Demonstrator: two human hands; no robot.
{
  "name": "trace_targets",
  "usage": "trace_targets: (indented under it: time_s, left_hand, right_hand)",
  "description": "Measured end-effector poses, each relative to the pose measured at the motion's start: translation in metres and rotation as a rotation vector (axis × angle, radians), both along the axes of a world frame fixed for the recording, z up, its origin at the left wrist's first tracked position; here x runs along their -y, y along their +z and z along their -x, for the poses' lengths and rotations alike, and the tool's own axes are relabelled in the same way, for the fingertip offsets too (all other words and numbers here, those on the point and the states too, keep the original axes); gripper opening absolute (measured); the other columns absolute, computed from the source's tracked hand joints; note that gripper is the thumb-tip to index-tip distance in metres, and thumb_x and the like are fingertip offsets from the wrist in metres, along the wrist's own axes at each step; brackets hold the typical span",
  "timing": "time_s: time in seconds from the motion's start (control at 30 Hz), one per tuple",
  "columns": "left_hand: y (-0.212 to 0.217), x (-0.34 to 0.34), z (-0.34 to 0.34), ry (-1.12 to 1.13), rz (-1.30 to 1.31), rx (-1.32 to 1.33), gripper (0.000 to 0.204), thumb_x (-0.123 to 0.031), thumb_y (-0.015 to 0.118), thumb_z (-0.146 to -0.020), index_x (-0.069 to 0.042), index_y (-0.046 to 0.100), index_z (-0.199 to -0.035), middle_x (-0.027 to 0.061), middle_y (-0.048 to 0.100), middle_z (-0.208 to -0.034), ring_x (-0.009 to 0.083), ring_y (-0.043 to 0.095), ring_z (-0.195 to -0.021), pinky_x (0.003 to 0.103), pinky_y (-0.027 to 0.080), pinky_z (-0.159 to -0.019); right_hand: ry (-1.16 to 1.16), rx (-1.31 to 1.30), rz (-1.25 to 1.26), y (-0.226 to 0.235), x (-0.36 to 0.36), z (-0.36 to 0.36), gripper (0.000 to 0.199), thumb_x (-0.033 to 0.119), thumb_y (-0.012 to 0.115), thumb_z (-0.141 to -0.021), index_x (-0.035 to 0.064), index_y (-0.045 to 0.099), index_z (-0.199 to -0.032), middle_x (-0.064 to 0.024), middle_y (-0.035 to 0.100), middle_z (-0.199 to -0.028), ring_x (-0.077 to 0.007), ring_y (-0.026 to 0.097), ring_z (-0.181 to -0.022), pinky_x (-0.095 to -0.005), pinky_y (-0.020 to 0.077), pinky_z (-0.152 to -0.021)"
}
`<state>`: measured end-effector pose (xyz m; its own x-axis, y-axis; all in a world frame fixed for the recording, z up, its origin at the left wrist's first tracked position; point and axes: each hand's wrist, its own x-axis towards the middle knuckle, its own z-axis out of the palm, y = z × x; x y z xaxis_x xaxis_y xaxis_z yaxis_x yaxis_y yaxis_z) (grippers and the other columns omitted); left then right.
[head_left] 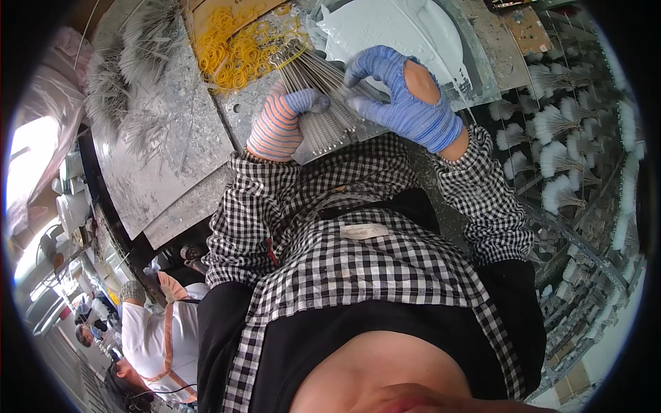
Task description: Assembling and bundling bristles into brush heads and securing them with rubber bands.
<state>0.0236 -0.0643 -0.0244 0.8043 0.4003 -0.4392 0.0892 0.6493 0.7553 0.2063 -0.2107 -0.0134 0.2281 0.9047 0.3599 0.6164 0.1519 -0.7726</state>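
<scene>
Two gloved hands work close together over a fan of thin grey rods [323,103] on my metal bench [172,158]. My left hand [282,124], in a striped orange glove with a blue thumb, is closed around the rods from the left, the thumb pressed onto them. My right hand [406,96], in a blue glove worn through at the back, pinches the rods from the right with curled fingertips. The rods spread out towards me, and a yellow band [292,56] binds them at the far end. Just beyond lies a heap of yellow rubber bands [237,48] in a shallow box. A white plastic sheet [392,27] lies beyond my right hand. Grey tufted bundles [131,62] lie on the bench to the far left; white tufted bundles [558,138] sit in a rack to my right. Another person in white [158,337] sits lower left.
</scene>
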Motion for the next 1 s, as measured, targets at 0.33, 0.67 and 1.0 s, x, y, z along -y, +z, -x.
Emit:
trace_targets:
  time_s: [0.33, 0.67, 1.0]
  left_hand:
    - [0.004, -0.002, -0.004, -0.029, -0.019, 0.059, 0.043, 0.002, 0.063, -0.077, 0.003, 0.059, -0.119, 0.0135, 0.071, -0.100, 0.0235, 0.071, -0.094, 0.034, 0.061, -0.083]
    - [0.002, 0.000, -0.004, 0.035, -0.017, 0.044, 0.056, -0.003, 0.060, -0.078, 0.006, 0.055, -0.133, 0.0095, 0.067, -0.089, 0.0184, 0.067, -0.080, 0.034, 0.060, -0.078]
    - [-0.012, -0.011, -0.002, 0.012, -0.092, -0.011, 0.019, -0.010, 0.061, -0.079, 0.002, 0.064, -0.094, 0.0105, 0.065, -0.084, 0.0207, 0.066, -0.079, 0.036, 0.060, -0.075]
  right_hand:
    - [0.084, 0.450, -0.183, -0.010, 0.000, 0.000, 0.014, 0.019, 0.072, -0.077, 0.0233, 0.077, -0.089, 0.0002, 0.067, -0.102, -0.0225, 0.064, -0.092, -0.0366, 0.0544, -0.078]
    - [0.171, 0.431, -0.188, -0.001, -0.005, 0.003, 0.017, 0.019, 0.070, -0.077, 0.0226, 0.076, -0.092, -0.0006, 0.065, -0.098, -0.0223, 0.064, -0.091, -0.0360, 0.0544, -0.077]
    - [0.159, 0.495, -0.233, -0.002, -0.009, -0.001, 0.021, 0.012, 0.074, -0.073, 0.0155, 0.077, -0.094, -0.0049, 0.063, -0.094, -0.0242, 0.062, -0.085, -0.0363, 0.0523, -0.071]
